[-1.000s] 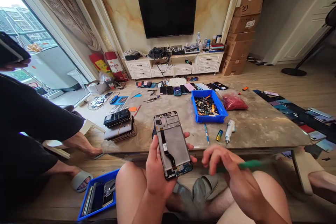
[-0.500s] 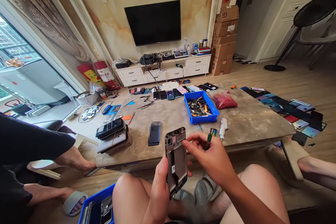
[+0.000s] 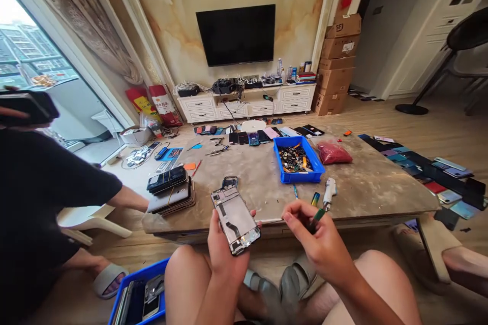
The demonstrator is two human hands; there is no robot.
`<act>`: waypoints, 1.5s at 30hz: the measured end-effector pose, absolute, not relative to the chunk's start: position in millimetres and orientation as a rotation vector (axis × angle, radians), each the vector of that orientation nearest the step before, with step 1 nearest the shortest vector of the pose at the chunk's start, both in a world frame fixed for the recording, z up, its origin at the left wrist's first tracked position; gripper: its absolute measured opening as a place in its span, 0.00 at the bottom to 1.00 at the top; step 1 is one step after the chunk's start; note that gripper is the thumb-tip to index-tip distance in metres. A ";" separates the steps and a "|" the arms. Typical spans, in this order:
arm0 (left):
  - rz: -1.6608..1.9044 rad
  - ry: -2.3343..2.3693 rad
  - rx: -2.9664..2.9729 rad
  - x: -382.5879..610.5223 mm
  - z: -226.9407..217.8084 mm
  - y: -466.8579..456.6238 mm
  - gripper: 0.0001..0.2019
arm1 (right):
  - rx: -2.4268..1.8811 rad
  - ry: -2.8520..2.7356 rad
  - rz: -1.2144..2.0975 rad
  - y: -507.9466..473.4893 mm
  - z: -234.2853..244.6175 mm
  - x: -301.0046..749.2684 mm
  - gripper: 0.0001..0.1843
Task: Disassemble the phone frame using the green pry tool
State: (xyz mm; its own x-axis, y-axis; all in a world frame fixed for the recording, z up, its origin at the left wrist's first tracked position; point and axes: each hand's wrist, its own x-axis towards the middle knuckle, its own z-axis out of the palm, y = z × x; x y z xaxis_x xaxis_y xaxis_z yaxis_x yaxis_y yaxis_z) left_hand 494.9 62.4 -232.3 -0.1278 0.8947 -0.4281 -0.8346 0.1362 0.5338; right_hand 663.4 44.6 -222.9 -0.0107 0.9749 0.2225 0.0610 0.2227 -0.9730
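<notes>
My left hand [image 3: 229, 249] grips an opened phone frame [image 3: 238, 216], its bare metal inside facing up and a small circuit board at the near end. In my right hand [image 3: 314, 231], fingers closed, is a thin tool with a green handle [image 3: 317, 218]. Its slim tip points left toward the frame, apart from it. Behind the frame, another phone [image 3: 230, 182] lies on the table, partly hidden. A white power screwdriver [image 3: 330, 190] lies beyond my right hand.
A blue bin [image 3: 301, 177] of small phone parts and a red bag [image 3: 334, 153] stand on the table [image 3: 366, 183]. At left is a phone stack [image 3: 171, 193]. A person in dark clothing [image 3: 57, 177] leans in there. Another blue bin [image 3: 139, 279] sits beside my leg.
The phone frame has tilted flatter and moved left and down with my left hand. My right hand has drawn away from it. The person at left has risen, now holding a dark object.
</notes>
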 end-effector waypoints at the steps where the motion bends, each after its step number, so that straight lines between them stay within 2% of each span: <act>1: 1.482 0.824 0.063 493.4 -233.9 64.1 0.14 | -1.081 -1.352 1.015 43.3 -225.7 663.2 0.18; 9: 1.583 0.849 0.041 494.9 -236.8 61.4 0.16 | -1.105 -1.288 1.040 34.2 -238.9 652.8 0.17; 14: 1.649 0.946 0.116 500.5 -242.3 60.3 0.21 | -1.133 -1.193 1.070 36.4 -242.1 646.4 0.21; 18: 1.635 0.993 0.201 504.9 -247.3 57.8 0.25 | -1.046 -1.073 1.182 41.9 -244.2 639.8 0.20; 21: 1.608 0.984 0.222 504.4 -247.7 55.5 0.24 | -0.938 -0.964 1.279 52.7 -242.7 638.6 0.19; 27: 1.535 0.898 0.213 499.2 -243.1 50.9 0.21 | -0.871 -0.913 1.358 77.5 -228.2 642.2 0.23; 32: 1.547 0.876 0.183 495.2 -238.4 55.3 0.21 | -0.813 -0.936 1.472 70.3 -218.5 635.0 0.20; 40: 1.621 0.806 0.158 475.8 -237.9 61.8 0.20 | -0.928 -1.013 1.455 54.2 -234.3 629.3 0.20; 45: 1.614 0.840 0.196 471.6 -235.8 61.8 0.25 | -0.912 -1.016 1.544 52.8 -245.7 624.7 0.23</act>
